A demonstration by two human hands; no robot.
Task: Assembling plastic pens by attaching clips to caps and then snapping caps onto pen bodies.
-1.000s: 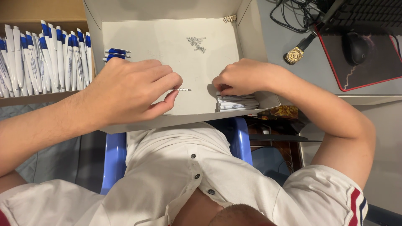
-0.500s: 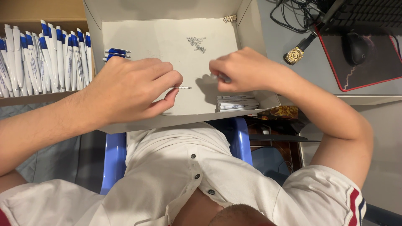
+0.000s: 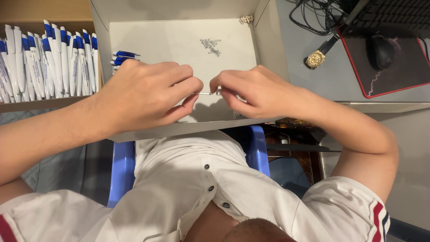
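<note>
Assembly work is seen mid-step inside a shallow grey cardboard box (image 3: 268, 40) that lies in front of the seated person. A small thin metal spring (image 3: 206, 93) is pinched between the fingertips of both hands, just above the box floor near its front edge: the left hand (image 3: 148, 96) is closed around something that cannot be made out, with thumb and forefinger gripping one end of the spring, while the right hand (image 3: 253, 92) is closed on the other end. A small heap of loose springs (image 3: 210, 46) is left near the back wall of the box, so more pieces appear to be waiting. A few blue-and-white pens (image 3: 123, 57) are laid at the left wall of the box, and a dense row of pens (image 3: 45, 60) is stood in a brown cardboard tray (image 3: 45, 104) beside the box's left side; whether those are finished cannot be told. By this judgement the work is partly done, with the remaining springs still to be handled. On the grey tabletop (image 3: 331, 80), a gold wristwatch (image 3: 316, 58) and a black mouse (image 3: 382, 50) are seen to the right.
</note>
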